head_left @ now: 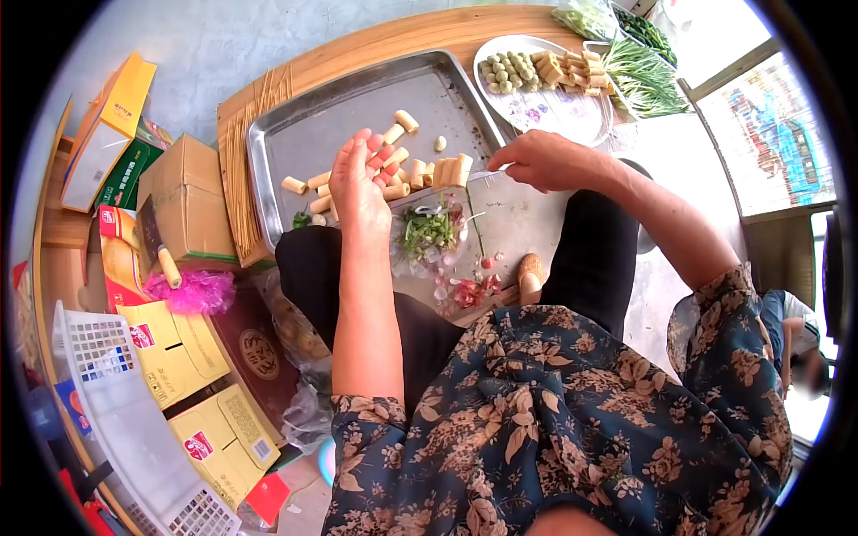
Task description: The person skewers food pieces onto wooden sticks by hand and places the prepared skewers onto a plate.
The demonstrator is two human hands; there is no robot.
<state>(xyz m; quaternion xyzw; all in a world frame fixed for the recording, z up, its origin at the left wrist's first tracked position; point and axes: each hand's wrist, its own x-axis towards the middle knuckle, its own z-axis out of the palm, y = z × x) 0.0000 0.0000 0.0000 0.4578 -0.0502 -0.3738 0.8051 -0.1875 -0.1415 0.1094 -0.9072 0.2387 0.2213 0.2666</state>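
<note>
Head view: our right hand point(534, 162) pinches what looks like a skewer point(486, 172), rolls point(451, 171) lined at its far end over the tray point(335, 121); our left hand point(360, 183) is loosely curled, contents unclear. We judge level, centred piercing best avoids splitting.

Across the top of the frame, you have a wooden table point(375, 36) carrying a metal tray point(349, 103) (its rim raised), thin sticks point(234, 156) at its left, and a white plate point(572, 118) at upper right.
</note>
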